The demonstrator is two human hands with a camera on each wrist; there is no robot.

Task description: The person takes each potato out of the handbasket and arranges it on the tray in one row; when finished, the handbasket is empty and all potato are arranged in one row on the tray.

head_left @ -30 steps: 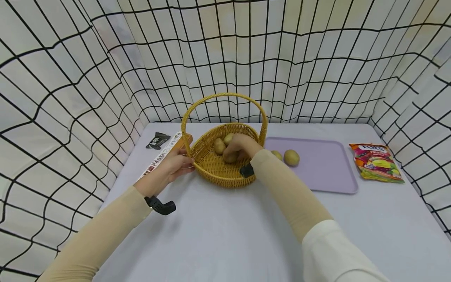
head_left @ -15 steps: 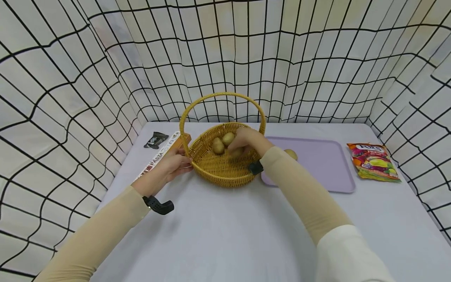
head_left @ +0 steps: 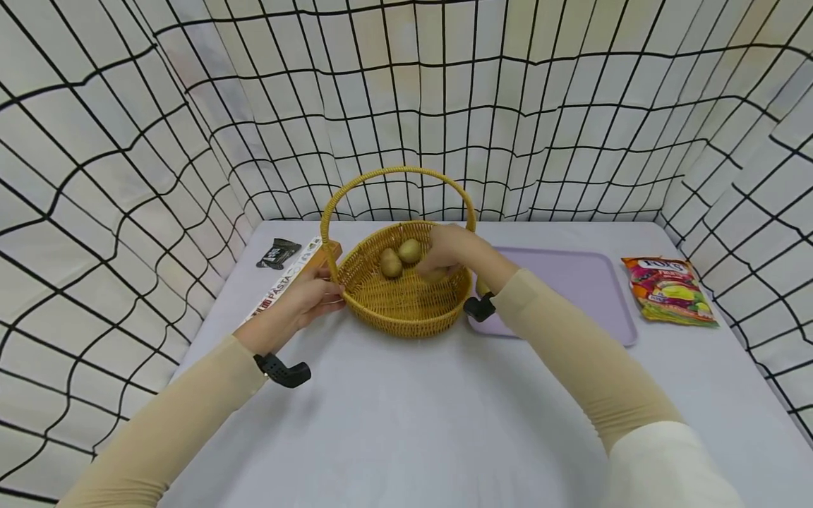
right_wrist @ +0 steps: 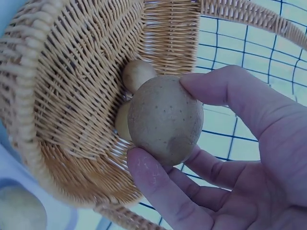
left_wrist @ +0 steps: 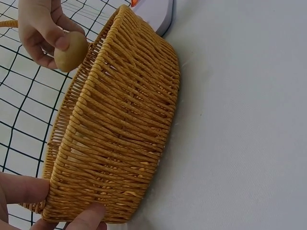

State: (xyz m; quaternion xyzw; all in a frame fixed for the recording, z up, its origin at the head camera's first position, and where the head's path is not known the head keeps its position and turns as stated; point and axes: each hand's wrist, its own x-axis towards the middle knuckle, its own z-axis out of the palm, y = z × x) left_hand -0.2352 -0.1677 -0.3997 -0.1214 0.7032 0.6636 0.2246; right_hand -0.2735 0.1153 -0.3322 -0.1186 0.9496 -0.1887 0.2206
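A yellow wicker basket [head_left: 406,326] with a tall arched handle [head_left: 400,170] stands on the table. My left hand [head_left: 314,295] holds its left rim; in the left wrist view, fingers [left_wrist: 88,218] lie against the woven wall. Over the basket's right side, my right hand [head_left: 454,247] grips a potato [right_wrist: 165,120] between thumb and fingers. Two more potatoes, one browner [head_left: 390,263] and one paler [head_left: 409,251], lie inside the basket. Another potato [right_wrist: 21,211] sits on the lilac tray [head_left: 571,289], mostly hidden by my right sleeve in the head view.
Left of the basket lie a pasta box [head_left: 286,282], partly under my left hand, and a small black packet [head_left: 278,253]. A red sweets bag [head_left: 672,291] lies right of the tray. Black netting over white cloth [head_left: 406,106] encloses the back and sides.
My right hand has moved right and slightly up with the potato, from inside the basket towards its right side. The arm now covers more of the tray. My left hand stays on the rim.
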